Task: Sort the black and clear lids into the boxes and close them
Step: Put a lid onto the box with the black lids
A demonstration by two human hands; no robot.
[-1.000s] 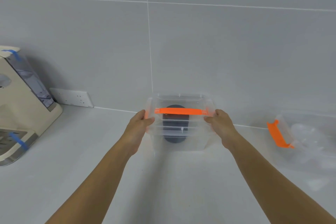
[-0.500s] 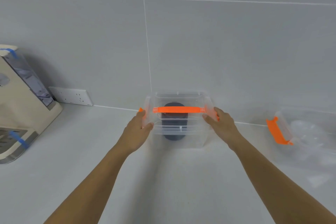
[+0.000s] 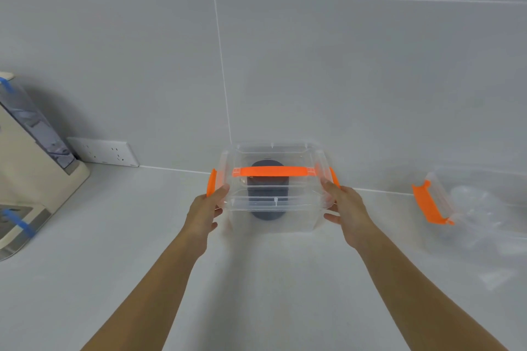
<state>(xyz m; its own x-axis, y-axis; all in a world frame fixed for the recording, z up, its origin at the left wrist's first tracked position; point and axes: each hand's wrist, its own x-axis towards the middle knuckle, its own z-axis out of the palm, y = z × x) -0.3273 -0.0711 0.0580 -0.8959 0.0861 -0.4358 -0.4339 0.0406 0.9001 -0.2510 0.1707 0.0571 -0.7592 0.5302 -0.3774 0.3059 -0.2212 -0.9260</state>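
Observation:
A clear plastic box (image 3: 299, 218) with an orange handle (image 3: 271, 171) on its cover stands on the white counter against the wall. Black lids (image 3: 266, 209) are stacked inside it. My left hand (image 3: 206, 208) presses on the box's left end, beside an orange side clasp (image 3: 211, 182) that stands out from the box. My right hand (image 3: 346, 209) holds the right end by the other orange clasp (image 3: 334, 177). A second clear box (image 3: 482, 208) with an orange clasp (image 3: 427, 204) sits at the right, with clear lids inside.
A beige appliance (image 3: 31, 177) with blue tape strips stands at the left edge. A white wall socket (image 3: 104, 151) is mounted low on the tiled wall behind it.
Both orange side clasps have come into view, swung outward from the box ends. My hands have slid slightly lower along the box's sides.

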